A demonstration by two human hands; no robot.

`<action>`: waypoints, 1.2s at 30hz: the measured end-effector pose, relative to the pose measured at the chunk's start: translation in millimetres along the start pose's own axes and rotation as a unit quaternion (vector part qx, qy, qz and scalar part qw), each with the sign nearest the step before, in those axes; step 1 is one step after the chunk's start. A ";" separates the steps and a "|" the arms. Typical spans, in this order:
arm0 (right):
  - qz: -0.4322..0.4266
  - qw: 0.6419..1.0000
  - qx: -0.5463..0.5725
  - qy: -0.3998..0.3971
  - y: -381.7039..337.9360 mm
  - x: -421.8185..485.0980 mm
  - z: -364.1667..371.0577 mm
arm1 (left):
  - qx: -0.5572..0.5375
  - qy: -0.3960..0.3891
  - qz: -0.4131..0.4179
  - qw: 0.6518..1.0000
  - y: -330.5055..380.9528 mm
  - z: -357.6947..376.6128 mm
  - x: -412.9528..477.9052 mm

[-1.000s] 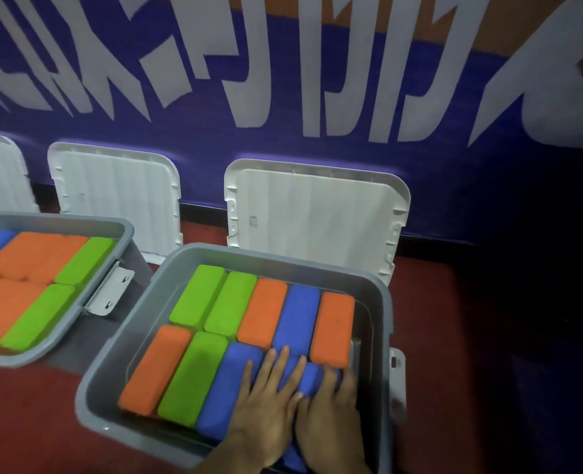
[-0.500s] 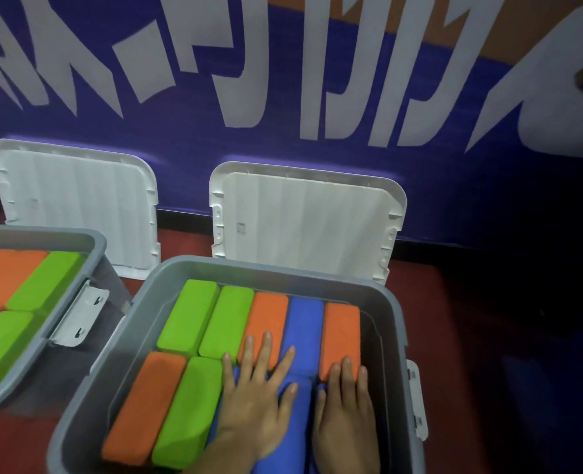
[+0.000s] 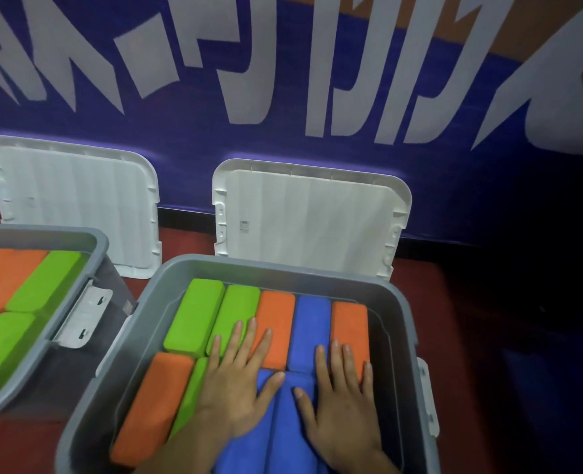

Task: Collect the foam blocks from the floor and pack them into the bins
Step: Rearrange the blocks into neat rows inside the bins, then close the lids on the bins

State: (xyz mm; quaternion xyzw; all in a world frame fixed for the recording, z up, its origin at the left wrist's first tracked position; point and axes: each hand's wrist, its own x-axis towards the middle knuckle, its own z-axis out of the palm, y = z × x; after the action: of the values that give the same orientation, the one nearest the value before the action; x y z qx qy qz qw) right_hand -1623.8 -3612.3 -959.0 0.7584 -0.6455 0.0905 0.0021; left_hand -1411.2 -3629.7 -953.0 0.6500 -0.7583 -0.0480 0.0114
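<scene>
Left hand: flat, fingers spread, pressing green, orange and blue foam blocks.
Right hand: flat, just beside it, on blue and orange blocks.
Blocks: packed side by side in the gray bin.
Second bin: left, holding orange and green blocks.
Lids: two, white, leaning against the blue wall.

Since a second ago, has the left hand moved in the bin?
Yes. The left hand slid forward and leftward: its fingertips now lie on the far-row orange block and green block beside it.
</scene>
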 end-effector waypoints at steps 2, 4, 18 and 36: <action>0.000 1.000 -0.001 0.004 -1.1 1.5 0.3 | 0.003 -0.006 -0.003 1.000 -1.2 -2.4 2.2; -0.006 1.000 0.000 -0.008 -2.8 3.3 0.4 | -0.002 -0.023 -0.010 1.000 -1.0 -2.9 4.0; -0.019 0.998 0.042 -0.037 1.0 3.1 -4.8 | 0.006 -0.067 -0.019 0.998 -1.3 -5.5 0.9; 0.032 0.999 0.023 0.008 -9.6 256.8 -80.2 | -0.008 0.066 0.015 0.998 -14.7 -117.7 223.5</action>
State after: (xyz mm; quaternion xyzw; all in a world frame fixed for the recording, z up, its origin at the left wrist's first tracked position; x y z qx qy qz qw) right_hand -1586.6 -3852.4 -843.0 0.7362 -0.6674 0.1115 -0.0133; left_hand -1422.0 -3859.3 -847.3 0.6405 -0.7650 -0.0110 0.0670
